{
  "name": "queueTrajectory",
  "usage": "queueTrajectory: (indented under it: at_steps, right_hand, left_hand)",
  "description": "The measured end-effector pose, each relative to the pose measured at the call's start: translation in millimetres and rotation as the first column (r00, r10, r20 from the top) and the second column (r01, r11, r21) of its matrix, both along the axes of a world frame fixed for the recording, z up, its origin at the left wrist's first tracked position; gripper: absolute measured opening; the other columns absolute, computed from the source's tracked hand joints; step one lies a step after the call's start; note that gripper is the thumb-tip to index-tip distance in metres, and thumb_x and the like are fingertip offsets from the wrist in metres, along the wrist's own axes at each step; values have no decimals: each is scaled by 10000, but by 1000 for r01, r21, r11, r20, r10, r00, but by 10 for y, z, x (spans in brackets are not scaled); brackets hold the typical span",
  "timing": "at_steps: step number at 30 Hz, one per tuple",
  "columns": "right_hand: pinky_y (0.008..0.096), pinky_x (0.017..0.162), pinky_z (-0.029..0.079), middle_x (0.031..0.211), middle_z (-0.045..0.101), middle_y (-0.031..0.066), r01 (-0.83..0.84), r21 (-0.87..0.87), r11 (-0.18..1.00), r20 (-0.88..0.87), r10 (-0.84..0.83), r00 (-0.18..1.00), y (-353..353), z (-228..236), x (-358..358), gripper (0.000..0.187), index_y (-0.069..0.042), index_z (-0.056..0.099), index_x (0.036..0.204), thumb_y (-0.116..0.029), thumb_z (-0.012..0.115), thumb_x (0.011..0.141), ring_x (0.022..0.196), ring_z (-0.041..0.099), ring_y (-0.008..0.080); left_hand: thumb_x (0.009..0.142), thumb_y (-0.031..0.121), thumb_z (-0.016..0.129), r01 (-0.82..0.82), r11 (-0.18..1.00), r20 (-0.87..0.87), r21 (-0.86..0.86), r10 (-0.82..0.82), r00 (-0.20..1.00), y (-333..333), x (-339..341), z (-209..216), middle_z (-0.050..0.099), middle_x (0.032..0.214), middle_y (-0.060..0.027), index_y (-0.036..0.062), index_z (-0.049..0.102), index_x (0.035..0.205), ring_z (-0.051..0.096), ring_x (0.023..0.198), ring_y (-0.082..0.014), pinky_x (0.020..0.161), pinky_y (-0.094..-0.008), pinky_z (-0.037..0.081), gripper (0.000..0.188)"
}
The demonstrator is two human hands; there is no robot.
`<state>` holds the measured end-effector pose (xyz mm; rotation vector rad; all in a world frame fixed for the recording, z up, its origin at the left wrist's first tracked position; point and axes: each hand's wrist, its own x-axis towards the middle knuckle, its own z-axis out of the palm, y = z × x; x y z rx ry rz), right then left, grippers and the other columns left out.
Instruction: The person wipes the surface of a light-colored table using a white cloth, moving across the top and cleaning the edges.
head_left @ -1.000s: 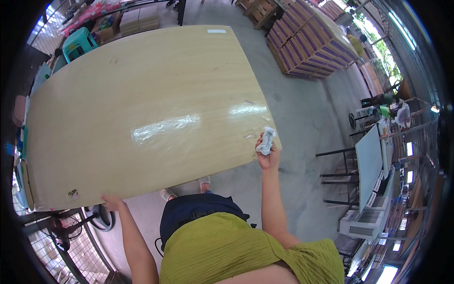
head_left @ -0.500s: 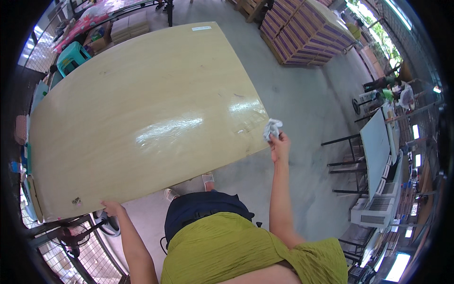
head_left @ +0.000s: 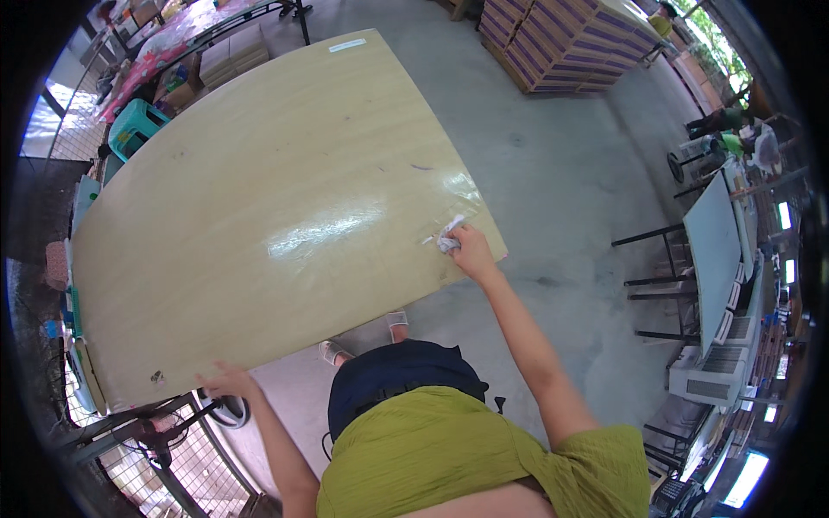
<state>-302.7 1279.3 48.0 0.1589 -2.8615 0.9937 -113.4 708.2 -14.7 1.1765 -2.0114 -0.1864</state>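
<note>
A large light-wood tabletop [head_left: 216, 224] with a glossy surface spreads out in front of me. My right hand [head_left: 472, 250] is closed around a crumpled white cloth [head_left: 450, 235] and holds it against the board near its right corner. At the near left edge of the board is my left hand [head_left: 231, 380], fingers stretched out over the rim and holding nothing; it is a little blurred. A small dark mark [head_left: 156, 377] lies on the surface close to that hand. Tape-like shiny patches and a pale label [head_left: 347, 45] show toward the right and far edges.
Strapped stacked cartons [head_left: 570, 43] stand at the far right on the grey floor [head_left: 553, 207]. A teal plastic stool [head_left: 136, 126] sits beyond the board's far left edge. To the right is another table [head_left: 714, 250] with dark legs. A fan [head_left: 157, 432] stands at the lower left.
My right hand has moved left with the cloth, from beyond the board's right corner onto its surface. My left hand's fingers have spread at the edge. The view has shifted slightly.
</note>
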Motion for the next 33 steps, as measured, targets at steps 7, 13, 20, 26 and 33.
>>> queueTrajectory:
  at_steps: [7,13,20,26,33]
  right_hand:
    - [453,757,504,920,635,169,-62,139,988,136,43,990,-21,77,-195,117,-17,646,864,-19,602,755,861,620,387]
    - [473,713,489,807,621,192,29,79,996,44,-32,999,-132,-158,-169,54,-18,624,795,-44,610,750,800,613,396]
    - [478,670,476,779,630,205,-17,115,993,112,4,994,-287,-168,87,53,-28,612,753,-64,632,720,778,615,411]
    - [503,671,473,756,629,218,161,163,973,46,-171,984,-146,-166,-320,72,-21,600,755,-86,627,739,757,616,430]
    - [509,667,467,762,627,241,-16,215,977,93,-4,996,-320,-217,67,90,-9,603,784,-99,608,786,755,618,437]
  left_hand:
    - [765,82,673,483,803,-152,349,-461,874,1959,-443,494,383,1324,-252,-12,345,1416,339,1232,-419,1073,-494,270,735]
    - [777,157,687,776,522,-24,354,-825,565,2740,-762,744,444,1246,-212,0,389,1383,345,1214,-377,1073,-466,267,693]
    - [831,220,686,863,392,-36,318,-905,424,3223,-1136,410,405,1193,-229,91,417,1420,427,1099,-367,963,-460,367,661]
    - [838,221,677,883,396,29,251,-915,402,3299,-1118,365,419,1191,-210,93,409,1429,455,1059,-356,932,-471,377,662]
    - [843,285,661,839,474,115,268,-880,461,3149,-1090,234,452,1199,-172,127,413,1429,476,1084,-318,927,-470,387,656]
